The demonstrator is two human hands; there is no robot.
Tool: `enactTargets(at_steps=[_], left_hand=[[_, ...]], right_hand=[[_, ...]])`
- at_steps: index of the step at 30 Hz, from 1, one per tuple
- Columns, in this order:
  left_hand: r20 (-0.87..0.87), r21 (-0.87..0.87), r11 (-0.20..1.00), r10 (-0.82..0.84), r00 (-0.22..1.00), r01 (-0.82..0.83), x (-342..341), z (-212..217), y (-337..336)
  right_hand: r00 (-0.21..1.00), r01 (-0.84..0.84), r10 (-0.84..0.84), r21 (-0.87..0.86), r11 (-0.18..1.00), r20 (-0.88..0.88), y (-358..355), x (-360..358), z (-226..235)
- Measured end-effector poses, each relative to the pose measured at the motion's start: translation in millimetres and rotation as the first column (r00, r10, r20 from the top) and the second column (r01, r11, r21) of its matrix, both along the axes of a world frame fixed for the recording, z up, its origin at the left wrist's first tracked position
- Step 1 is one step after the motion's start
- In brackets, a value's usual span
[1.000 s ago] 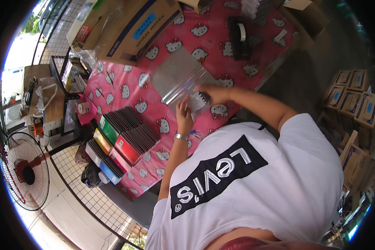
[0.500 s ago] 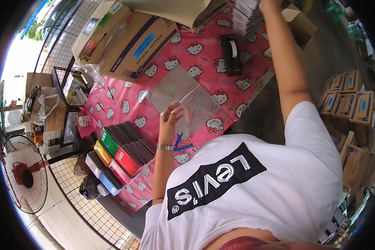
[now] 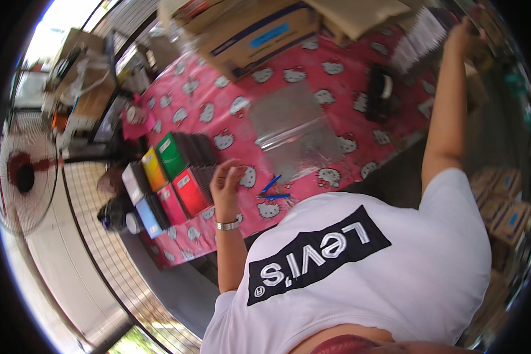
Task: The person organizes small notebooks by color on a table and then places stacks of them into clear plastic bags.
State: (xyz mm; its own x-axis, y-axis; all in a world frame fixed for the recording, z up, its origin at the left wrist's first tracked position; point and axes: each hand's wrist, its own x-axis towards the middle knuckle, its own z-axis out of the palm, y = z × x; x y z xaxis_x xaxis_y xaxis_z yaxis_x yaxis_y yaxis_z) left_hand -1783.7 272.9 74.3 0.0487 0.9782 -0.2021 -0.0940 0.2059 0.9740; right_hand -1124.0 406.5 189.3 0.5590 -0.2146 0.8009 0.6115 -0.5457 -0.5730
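Observation:
My left hand point(image 3: 225, 180) hovers beside the rows of spiral notebooks point(image 3: 186, 159), its fingers loosely bent with nothing between them. Farther along the table lies a clear plastic bag point(image 3: 295, 109), flat and untouched. Two slim blue tools point(image 3: 274, 193), their kind unclear, rest near my body. My right arm stretches to the far right, where my right hand point(image 3: 463, 40) is next to a stack of spiral-edged booklets point(image 3: 420, 41). Blur hides whether its fingers grip any of them.
A black tape dispenser point(image 3: 379, 94) stands on the pink patterned tablecloth point(image 3: 218, 112). Large cardboard boxes point(image 3: 265, 38) line the far side. A fan point(image 3: 26, 171) is at the left; stacked cartons point(image 3: 507, 206) stand on the right.
My left hand has drawn away from the plastic bag toward the notebooks. My right hand has reached to the outer side of the booklet stack. The whole view has turned.

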Motion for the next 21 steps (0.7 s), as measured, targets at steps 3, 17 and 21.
enactTargets(at_steps=[3,17,21], left_hand=[[-0.012,0.268,0.929,0.27,0.963,-0.257,-61.5,46.7,15.4],[-0.89,0.099,0.912,0.26,0.375,-0.398,-366.5,-18.1,135.0],[-0.938,0.237,0.882,0.316,0.14,-0.406,-399.6,-19.1,105.8]], right_hand=[[0.618,-0.785,0.773,0.16,0.598,0.143,14.4,-158.3,12.0],[-0.029,-0.717,0.547,-0.364,-0.594,-0.837,75.0,-762.4,-119.2],[0.148,-0.578,0.622,-0.578,-0.577,-0.769,59.8,-810.3,-112.3]])
